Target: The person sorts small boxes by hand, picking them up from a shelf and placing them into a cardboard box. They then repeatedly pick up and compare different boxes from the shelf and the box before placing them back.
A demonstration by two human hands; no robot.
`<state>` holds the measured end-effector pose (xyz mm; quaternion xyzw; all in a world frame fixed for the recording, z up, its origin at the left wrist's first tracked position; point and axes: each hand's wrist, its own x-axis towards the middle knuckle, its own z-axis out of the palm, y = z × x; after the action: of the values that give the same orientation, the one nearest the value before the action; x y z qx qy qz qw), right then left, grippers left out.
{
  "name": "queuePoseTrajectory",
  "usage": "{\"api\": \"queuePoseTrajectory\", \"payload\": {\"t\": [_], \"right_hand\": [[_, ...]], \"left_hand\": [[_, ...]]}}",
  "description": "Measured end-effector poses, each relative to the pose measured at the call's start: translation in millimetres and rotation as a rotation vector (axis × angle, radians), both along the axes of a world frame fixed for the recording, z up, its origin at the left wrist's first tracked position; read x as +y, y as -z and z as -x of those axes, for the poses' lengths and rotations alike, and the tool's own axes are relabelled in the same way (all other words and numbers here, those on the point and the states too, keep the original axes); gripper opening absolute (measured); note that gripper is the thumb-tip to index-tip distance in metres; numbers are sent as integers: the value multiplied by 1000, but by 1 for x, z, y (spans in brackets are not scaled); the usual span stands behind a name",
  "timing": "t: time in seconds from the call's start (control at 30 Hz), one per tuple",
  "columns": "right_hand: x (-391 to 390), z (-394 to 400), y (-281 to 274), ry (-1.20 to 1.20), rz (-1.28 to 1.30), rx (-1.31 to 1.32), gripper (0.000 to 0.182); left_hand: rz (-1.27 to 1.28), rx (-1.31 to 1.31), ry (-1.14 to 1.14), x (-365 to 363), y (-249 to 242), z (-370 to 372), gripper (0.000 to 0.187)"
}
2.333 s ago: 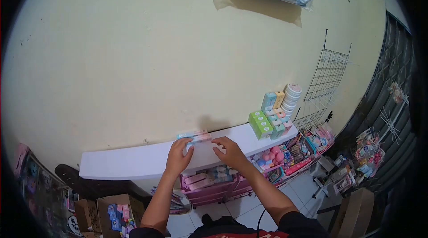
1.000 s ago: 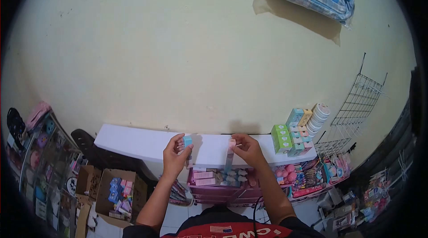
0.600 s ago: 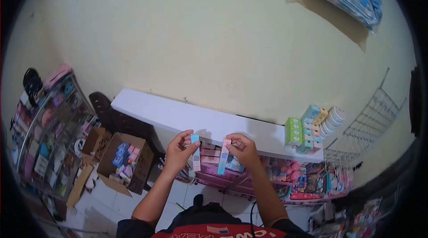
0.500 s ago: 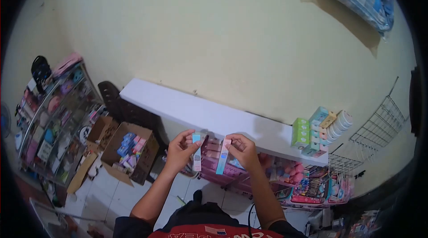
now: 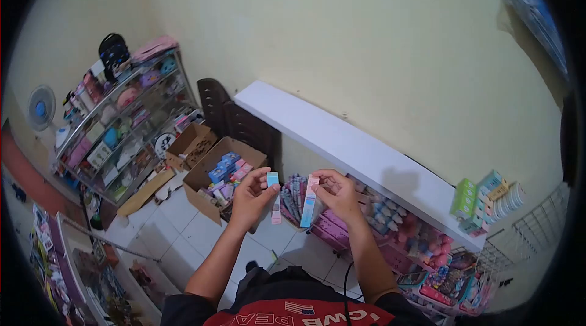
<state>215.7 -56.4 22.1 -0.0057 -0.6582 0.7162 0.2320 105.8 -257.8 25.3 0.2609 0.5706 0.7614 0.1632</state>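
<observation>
My left hand [image 5: 251, 201] pinches a slim box [image 5: 276, 213], blue at its top and pale pink lower down, between thumb and fingers. In my right hand [image 5: 339, 195] is a second slim box [image 5: 308, 207], pink at the top and blue at the bottom. Both boxes are held upright, side by side and apart, in front of my body. Beyond them, below the white shelf, a bin of wrapped, long thin items [image 5: 295, 195] is partly hidden by the right-hand box.
A long white shelf [image 5: 342, 134] runs along the wall, with green boxes [image 5: 465, 198] and white stacked cups [image 5: 508, 202] at its right end. An open carton [image 5: 204, 199] of small boxes stands on the tiled floor. Left is a glass display case [image 5: 125, 127]. A brown chair [image 5: 213, 97] stands behind.
My view has turned left, so the shelf and wall shift rightward and more of the display case and a fan show. Both hands still hold their boxes.
</observation>
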Motion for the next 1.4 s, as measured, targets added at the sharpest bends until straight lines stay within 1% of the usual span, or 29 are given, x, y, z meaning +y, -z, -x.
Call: {"api": "queuePoseTrajectory", "payload": {"t": [0.23,0.3,0.53,0.63,0.7,0.73,0.77,0.83,0.87,0.9,0.97,1.0,1.07,1.13,1.17,1.23,1.27,1.37,1.4], "right_hand": [[-59,96,13,-157,-17,-52,27],[-90,141,20,-182,-23,-78,27],[-143,249,40,-222,-31,-157,26],[-158,288,57,-220,-46,-205,26],[-167,312,79,-224,-74,-265,30],[-170,323,93,-213,-110,-296,30],[-175,334,109,-202,-91,-328,30],[-184,353,140,-149,-83,-375,29],[-187,360,154,-146,-133,-450,30],[-190,366,169,-141,-121,-481,30],[-195,376,201,-166,-256,-570,30],[-195,379,225,-203,-255,-580,32],[-196,380,266,-223,-280,-607,33],[-197,381,290,-236,-379,-591,36],[-195,380,301,-241,-373,-614,36],[-191,379,316,-261,-622,-605,36],[-190,378,324,-268,-612,-623,36],[-189,371,346,-385,-692,-674,28],[-191,369,352,-389,-684,-689,28]], "left_hand": [[33,-3,-158,-75,28,72,43],[2,-28,-182,-104,33,112,43],[62,-93,-209,-158,50,211,43],[63,-115,-203,-168,71,251,44],[123,-140,-245,-174,94,274,44],[166,-161,-229,-177,113,286,43],[184,-190,-213,-180,133,298,43],[322,-182,-185,-184,175,318,41],[266,-239,-171,-184,197,325,39],[278,-267,-158,-184,221,330,39],[439,-128,-170,-189,263,340,38],[616,-73,-135,-191,270,342,39],[661,-114,-71,-189,302,342,39],[696,-136,-22,-184,333,339,37],[701,-159,-13,-183,347,336,37],[755,-5,6,-179,356,331,35],[861,37,52,-180,359,329,35],[880,55,153,-182,365,318,33],[949,145,165,-183,369,313,31]]}}
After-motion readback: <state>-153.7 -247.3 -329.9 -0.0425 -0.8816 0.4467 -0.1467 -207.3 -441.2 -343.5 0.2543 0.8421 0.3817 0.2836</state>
